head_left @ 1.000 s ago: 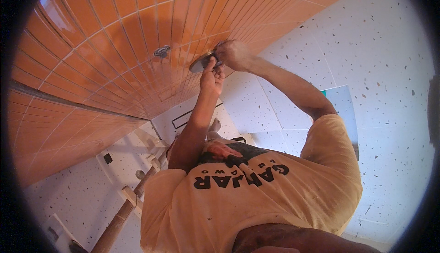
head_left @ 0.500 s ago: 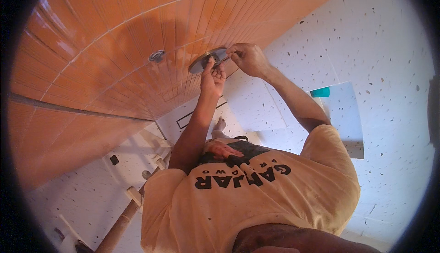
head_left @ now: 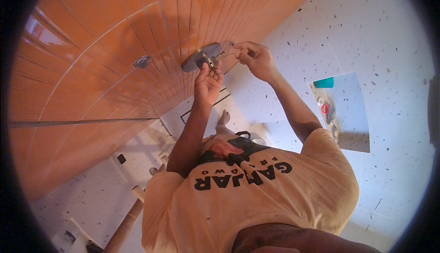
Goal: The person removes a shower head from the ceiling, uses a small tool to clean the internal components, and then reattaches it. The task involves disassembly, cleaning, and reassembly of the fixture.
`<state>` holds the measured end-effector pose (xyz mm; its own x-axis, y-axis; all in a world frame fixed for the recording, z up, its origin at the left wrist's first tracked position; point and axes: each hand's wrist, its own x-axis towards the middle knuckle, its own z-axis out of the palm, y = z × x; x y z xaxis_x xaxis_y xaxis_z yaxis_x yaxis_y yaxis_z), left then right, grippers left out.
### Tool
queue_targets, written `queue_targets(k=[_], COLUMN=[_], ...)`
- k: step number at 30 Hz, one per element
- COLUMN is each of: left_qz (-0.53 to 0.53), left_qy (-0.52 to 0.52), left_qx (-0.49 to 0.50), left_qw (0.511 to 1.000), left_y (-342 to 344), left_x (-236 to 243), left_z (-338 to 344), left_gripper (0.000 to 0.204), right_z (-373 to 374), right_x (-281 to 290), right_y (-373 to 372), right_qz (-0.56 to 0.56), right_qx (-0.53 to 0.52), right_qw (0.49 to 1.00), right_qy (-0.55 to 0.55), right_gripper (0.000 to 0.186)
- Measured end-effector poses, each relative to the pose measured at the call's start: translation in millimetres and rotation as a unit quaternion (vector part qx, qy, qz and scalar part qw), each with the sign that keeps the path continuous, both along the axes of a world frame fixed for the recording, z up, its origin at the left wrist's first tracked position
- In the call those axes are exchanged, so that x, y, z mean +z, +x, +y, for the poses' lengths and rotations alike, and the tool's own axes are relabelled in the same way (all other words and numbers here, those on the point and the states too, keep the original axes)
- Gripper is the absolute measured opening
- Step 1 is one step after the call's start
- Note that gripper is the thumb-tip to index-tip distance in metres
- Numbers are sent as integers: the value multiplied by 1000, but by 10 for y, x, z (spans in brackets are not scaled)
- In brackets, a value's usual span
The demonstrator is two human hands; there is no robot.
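Observation:
A round metal wall plate with a short metal cylinder at its middle is fixed to the orange tiled wall. It looks like a shower valve. My left hand comes up from below, its thumb and fingers closed around the cylinder's lower end. To the right of the plate, my right hand is raised with its thumb and forefinger pinched. It stands a little apart from the cylinder. Something thin and pale seems to lie at those fingertips, too small to name.
A second round metal fitting sits on the orange wall, left of the plate. In the white speckled wall at right, a recess holds a teal cup and small items. At lower left is a brown pole.
My right hand has drawn back to the right, away from the plate. My left hand stays at the cylinder, which shows more now. The view has shifted slightly.

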<state>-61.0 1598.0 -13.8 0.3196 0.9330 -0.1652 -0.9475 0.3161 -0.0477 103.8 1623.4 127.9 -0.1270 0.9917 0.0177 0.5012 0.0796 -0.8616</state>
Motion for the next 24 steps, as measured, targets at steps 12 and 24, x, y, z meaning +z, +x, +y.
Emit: queue_targets(k=[12, 24], left_qz=[38, 332], left_qy=[112, 213], left_qx=[10, 89], left_qw=[993, 915], left_y=[-146, -320], left_x=[268, 841], left_z=[-88, -251], left_gripper=[45, 62], right_z=[-469, -680], right_x=[58, -24], right_y=[-70, -54], right_qz=[49, 146], right_qx=[-39, -48], right_qw=[996, 983], right_qy=[61, 103], right_gripper=[17, 14])
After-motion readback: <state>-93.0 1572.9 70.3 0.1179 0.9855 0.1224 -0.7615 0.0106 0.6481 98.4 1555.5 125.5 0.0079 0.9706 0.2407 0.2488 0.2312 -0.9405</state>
